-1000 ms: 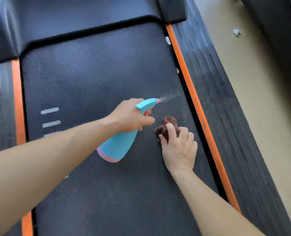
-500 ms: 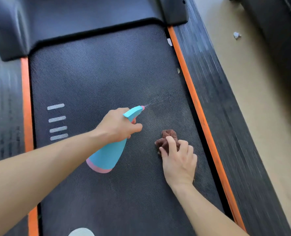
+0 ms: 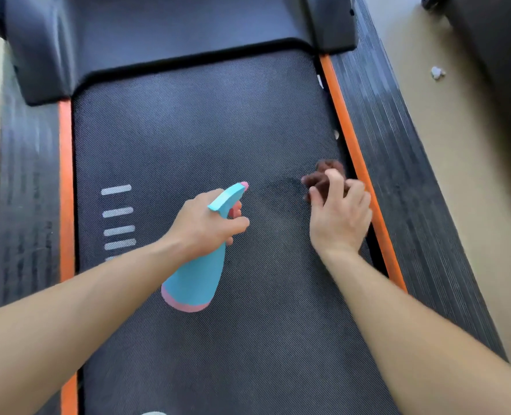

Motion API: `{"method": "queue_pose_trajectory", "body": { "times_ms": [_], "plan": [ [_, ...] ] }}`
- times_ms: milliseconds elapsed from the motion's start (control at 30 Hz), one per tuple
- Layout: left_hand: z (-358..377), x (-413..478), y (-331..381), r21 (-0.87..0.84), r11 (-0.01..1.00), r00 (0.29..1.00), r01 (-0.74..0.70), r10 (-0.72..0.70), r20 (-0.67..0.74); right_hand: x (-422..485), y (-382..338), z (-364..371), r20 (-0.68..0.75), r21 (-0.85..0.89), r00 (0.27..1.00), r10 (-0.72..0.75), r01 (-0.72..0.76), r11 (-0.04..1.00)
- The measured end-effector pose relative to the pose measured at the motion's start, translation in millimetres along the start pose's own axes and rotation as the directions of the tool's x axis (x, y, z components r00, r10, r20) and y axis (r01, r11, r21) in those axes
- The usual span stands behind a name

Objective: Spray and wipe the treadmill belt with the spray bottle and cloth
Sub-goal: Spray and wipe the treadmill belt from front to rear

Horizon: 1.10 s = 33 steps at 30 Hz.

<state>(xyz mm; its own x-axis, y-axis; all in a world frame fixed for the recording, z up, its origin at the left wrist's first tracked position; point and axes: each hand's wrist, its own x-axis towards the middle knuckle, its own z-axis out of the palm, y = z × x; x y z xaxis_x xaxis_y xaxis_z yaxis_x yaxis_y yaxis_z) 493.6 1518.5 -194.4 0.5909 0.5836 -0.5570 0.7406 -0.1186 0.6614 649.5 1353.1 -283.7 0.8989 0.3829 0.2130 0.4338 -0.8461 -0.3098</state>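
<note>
Fingers on cloth, just beside orange strip

The belt is matt with a fine woven texture. The bottle looks like smooth plastic. The cloth, blurred, seems soft and crumpled. Side rails are ribbed.

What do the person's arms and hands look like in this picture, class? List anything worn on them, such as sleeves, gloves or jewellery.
Both are bare. The left forearm and right forearm show no sleeves up to the frame edge. The left hand and right hand wear no gloves, and no watch, ring or bracelet is visible on either.
</note>
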Motion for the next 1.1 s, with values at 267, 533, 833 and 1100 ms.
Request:
{"method": "queue_pose_trajectory", "body": {
  "times_ms": [267,533,833,1100],
  "plan": [
    [-16,21,4,-0.113,0.994,0.996,0.007,-0.017,-0.088,93,-32,41,0.284,-0.073,0.948,-0.145,0.172,0.982],
    [-23,25,3,-0.069,0.997,0.996,0.021,-0.026,-0.084,-33,6,9,0.302,0.023,0.741,-0.6,0.624,0.781],
    [-23,30,-3,-0.087,0.996,0.993,0.014,-0.024,-0.115,82,-55,54,0.23,-0.137,0.915,-0.332,0.368,0.919],
    [-22,21,-2,-0.086,0.996,0.997,0.033,-0.038,-0.067,-24,-6,17,0.288,0.016,0.673,-0.682,0.708,0.706]
  ]
}}
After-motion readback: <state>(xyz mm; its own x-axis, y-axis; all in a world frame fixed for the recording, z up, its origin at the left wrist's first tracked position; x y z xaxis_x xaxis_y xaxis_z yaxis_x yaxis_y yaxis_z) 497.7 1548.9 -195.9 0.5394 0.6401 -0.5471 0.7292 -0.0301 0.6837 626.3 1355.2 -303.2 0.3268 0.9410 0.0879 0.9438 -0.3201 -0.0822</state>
